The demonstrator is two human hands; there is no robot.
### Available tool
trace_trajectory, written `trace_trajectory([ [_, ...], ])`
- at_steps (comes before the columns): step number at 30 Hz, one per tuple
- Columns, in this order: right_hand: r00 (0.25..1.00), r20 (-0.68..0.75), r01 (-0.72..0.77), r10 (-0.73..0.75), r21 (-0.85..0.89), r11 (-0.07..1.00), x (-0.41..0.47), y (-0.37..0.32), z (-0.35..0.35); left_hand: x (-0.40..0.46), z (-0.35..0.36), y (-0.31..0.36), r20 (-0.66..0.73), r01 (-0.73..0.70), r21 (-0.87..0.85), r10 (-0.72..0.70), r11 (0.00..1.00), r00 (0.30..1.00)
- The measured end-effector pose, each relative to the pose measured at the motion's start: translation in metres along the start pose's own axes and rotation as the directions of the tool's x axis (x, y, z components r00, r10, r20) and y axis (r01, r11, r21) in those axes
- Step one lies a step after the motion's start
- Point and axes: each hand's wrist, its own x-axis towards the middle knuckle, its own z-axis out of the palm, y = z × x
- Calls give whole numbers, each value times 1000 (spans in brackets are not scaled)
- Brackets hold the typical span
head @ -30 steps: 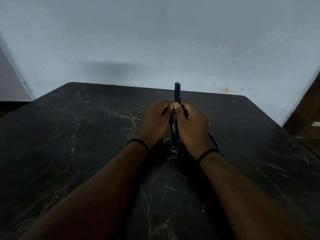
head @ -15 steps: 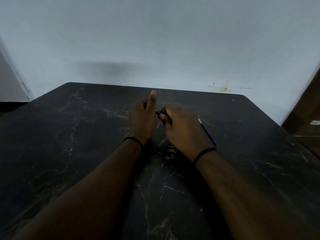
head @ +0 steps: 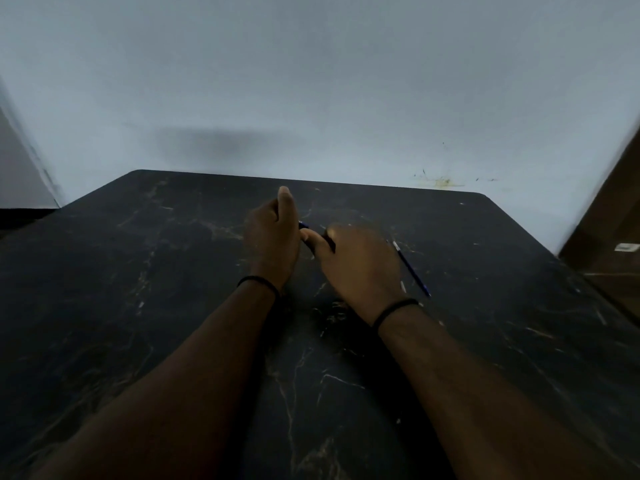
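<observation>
A dark pen with a blue end lies level between my two hands above the black marble table. My right hand pinches the pen's dark barrel with thumb and curled fingers. My left hand is curled at the blue end, its thumb sticking up; most of the pen is hidden by both hands. A thin blue refill with a white tip lies on the table just right of my right hand.
The table's far edge meets a pale wall. A brown wooden piece of furniture stands at the right edge. Both wrists wear a black band.
The pen stood upright between both hands a second ago; it has been turned level and low between them. My left thumb has lifted. The refill has come into full sight on the table.
</observation>
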Motion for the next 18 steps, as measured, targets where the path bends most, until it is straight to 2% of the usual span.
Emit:
trace_trajectory([
  [2,1000,-3,-21,21,36,999,-1,5,-1,1,-3,-1,-25,12,48,-10,999,1000],
  [4,998,5,-60,60,43,997,-1,13,-4,6,-10,-5,-93,86,200,-69,976,993],
  [7,993,18,-114,113,87,990,1,23,-7,13,-24,-17,-133,197,515,-150,834,980],
  [11,994,12,-105,104,114,988,1,22,-8,15,-28,-24,-59,152,763,-166,629,984],
  [15,995,26,-97,95,127,987,-1,20,-10,15,-27,-26,-41,145,876,-229,459,972],
  [18,995,50,-96,90,149,984,-1,20,-12,12,-28,-26,-43,156,892,-264,424,964],
])
